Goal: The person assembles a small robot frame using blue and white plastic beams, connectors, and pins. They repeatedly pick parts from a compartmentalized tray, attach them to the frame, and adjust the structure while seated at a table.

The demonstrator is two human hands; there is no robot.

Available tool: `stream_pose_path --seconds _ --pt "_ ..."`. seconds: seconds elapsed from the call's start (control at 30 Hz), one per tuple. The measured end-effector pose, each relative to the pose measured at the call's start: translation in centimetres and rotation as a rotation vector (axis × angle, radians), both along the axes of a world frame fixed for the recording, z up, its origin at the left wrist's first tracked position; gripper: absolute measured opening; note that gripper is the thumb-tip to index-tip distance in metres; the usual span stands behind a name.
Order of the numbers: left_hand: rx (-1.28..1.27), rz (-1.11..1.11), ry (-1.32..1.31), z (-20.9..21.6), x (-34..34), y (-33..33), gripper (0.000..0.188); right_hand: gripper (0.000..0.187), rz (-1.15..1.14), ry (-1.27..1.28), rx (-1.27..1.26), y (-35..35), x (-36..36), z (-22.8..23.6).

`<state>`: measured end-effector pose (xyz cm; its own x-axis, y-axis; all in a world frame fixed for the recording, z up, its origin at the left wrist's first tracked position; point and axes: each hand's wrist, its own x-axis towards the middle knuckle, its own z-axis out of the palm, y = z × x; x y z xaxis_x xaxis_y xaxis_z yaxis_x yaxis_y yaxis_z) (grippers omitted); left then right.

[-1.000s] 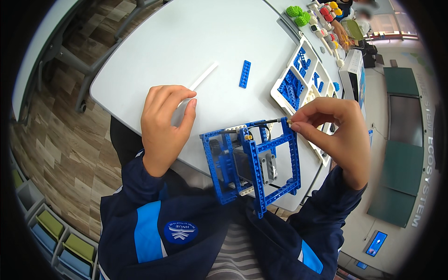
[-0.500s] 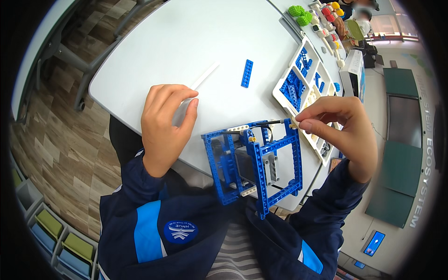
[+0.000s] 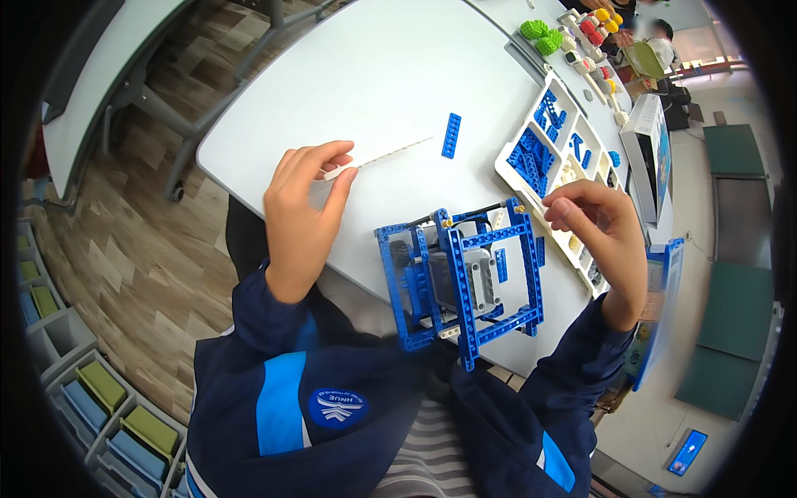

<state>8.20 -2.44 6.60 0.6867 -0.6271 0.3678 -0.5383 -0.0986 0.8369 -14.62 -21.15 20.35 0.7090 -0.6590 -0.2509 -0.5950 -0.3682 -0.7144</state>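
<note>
A person's two bare hands are raised on either side of a blue frame [image 3: 457, 286], an open boxy build of toy beams standing upright at the table's near edge, in front of the person's chest. A grey block [image 3: 481, 282] sits inside the frame, and a black rod [image 3: 490, 208] crosses its top.

To the left of the frame, the left hand [image 3: 300, 214] pinches one end of a thin white strip [image 3: 386, 155] between thumb and fingers; the strip's free end points beyond the frame, over the white table [image 3: 349, 91]. Just right of the frame's top corner, the right hand [image 3: 604, 232] has its thumb and forefinger close together, apart from the frame; I cannot tell whether they hold something tiny.

Beyond the frame, a flat blue plate [image 3: 451, 136] lies on the table. Right of the frame and partly behind the right hand is a white tray [image 3: 503, 169] with compartments of blue and pale pieces. Farther past the frame are green pieces [image 3: 541, 37] and a white box [image 3: 644, 137].
</note>
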Motion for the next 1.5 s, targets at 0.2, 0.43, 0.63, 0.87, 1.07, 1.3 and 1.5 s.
stream_pose_path --seconds 0.2,0.43,0.63,0.87,1.07,1.3,1.5 --pt "-0.216 -0.150 -0.029 5.9 -2.3 2.1 0.025 0.025 -0.063 -0.379 0.065 1.0 0.5 -2.6" --pt "-0.228 -0.228 0.265 7.7 -4.1 0.9 0.024 0.019 0.081 -0.554 0.241 1.9 1.5 -3.2" --pt "-0.242 -0.229 0.547 7.5 -4.8 0.9 0.019 0.014 0.053 -0.546 0.239 1.9 1.4 -3.3" --pt "-0.351 -0.206 0.127 6.1 -4.9 0.7 0.016 0.017 0.080 -0.568 0.383 1.4 0.9 -3.3" --pt "-0.406 -0.226 0.122 4.7 -5.6 0.9 0.019 0.014 0.082 -0.447 0.375 1.0 0.7 -3.4" --pt "-0.394 -0.212 0.200 4.2 -5.6 1.0 0.014 0.013 0.075 -0.420 0.390 0.8 0.7 -3.7" --pt "-0.362 -0.249 0.314 4.2 -5.7 1.2 0.012 0.011 0.069 -0.476 0.370 0.7 0.6 -3.8"
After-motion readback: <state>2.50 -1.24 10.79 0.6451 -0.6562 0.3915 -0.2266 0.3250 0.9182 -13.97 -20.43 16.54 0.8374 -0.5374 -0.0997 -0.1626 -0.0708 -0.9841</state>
